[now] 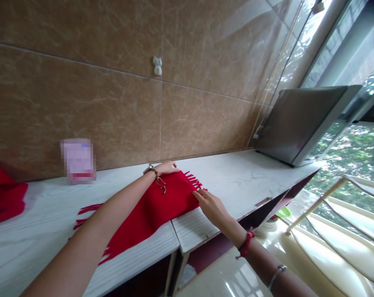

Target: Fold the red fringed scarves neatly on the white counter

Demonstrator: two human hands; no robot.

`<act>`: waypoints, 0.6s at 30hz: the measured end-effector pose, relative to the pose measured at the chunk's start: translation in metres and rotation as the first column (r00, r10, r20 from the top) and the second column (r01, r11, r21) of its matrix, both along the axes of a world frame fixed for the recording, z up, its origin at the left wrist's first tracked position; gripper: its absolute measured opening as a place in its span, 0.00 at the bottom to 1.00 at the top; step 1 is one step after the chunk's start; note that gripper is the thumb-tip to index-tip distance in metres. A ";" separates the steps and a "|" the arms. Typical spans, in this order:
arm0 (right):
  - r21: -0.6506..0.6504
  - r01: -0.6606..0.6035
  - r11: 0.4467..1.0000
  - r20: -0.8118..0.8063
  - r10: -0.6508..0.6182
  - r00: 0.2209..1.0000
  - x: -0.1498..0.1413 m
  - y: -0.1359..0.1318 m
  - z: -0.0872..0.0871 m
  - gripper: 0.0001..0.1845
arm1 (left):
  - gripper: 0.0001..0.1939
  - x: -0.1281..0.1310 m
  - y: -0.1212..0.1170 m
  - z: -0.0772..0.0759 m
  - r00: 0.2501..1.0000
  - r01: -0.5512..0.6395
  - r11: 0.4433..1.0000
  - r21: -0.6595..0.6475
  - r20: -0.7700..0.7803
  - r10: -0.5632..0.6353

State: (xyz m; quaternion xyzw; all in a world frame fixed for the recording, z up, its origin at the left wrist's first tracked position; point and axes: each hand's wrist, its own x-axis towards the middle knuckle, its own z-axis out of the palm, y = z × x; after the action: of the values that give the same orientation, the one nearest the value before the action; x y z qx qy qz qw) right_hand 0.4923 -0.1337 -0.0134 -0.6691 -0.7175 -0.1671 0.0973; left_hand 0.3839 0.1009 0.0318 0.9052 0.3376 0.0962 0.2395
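A red fringed scarf [152, 210] lies folded across a white wood-grain table [236, 181]. My left hand [166, 167] rests on the scarf's far edge with fingers pointing right, a bracelet on the wrist. My right hand [210, 204] lies flat on the near right end of the scarf, fingers stretched toward the fringe [195, 183]. Red tassels [88, 214] stick out from the scarf's left end.
More red cloth [4, 198] lies at the table's left end. A blurred pink card [78, 161] leans on the brown tiled wall. A grey flat box [298, 123] stands at the right end by a window. A small white cat hook [157, 65] sits on the wall.
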 end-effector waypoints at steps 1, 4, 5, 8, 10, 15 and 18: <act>-0.010 0.000 1.000 0.008 0.000 1.000 -0.001 0.000 0.000 0.17 | 0.21 -0.005 0.002 0.003 1.000 0.022 0.999 -0.038 0.006 -0.022; -0.026 0.025 0.999 0.023 -0.024 0.999 -0.004 0.001 0.001 0.20 | 0.25 -0.010 0.009 0.016 0.983 0.119 0.972 -0.201 0.159 -0.087; -0.027 0.036 0.999 0.024 -0.035 0.999 -0.005 0.001 0.001 0.21 | 0.25 -0.008 0.011 0.020 0.971 0.150 0.960 -0.236 0.219 -0.098; -0.033 0.067 0.997 0.003 -0.067 0.998 -0.008 0.003 -0.001 0.23 | 0.23 0.007 0.013 0.026 0.972 0.140 0.974 -0.178 0.214 -0.101; -0.057 0.086 0.995 -0.030 -0.088 0.996 -0.009 0.004 -0.001 0.22 | 0.21 0.018 0.012 0.021 0.988 0.087 0.991 -0.099 0.138 -0.073; -0.113 0.134 0.985 -0.150 -0.150 0.977 -0.008 0.003 0.005 0.22 | 0.15 0.025 0.008 -0.009 0.998 -0.003 1.000 -0.005 0.067 0.004; -0.121 0.127 0.985 -0.206 -0.150 0.967 -0.006 0.003 0.012 0.21 | 0.13 0.020 0.005 -0.019 0.998 -0.028 0.998 0.055 0.053 0.025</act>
State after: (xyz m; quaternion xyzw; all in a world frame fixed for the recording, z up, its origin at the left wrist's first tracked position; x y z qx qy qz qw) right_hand 0.4864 -0.1303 -0.0016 -0.7360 -0.6622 -0.0620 0.1261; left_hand 0.4036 0.1054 0.0127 0.9041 0.3402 0.1324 0.2220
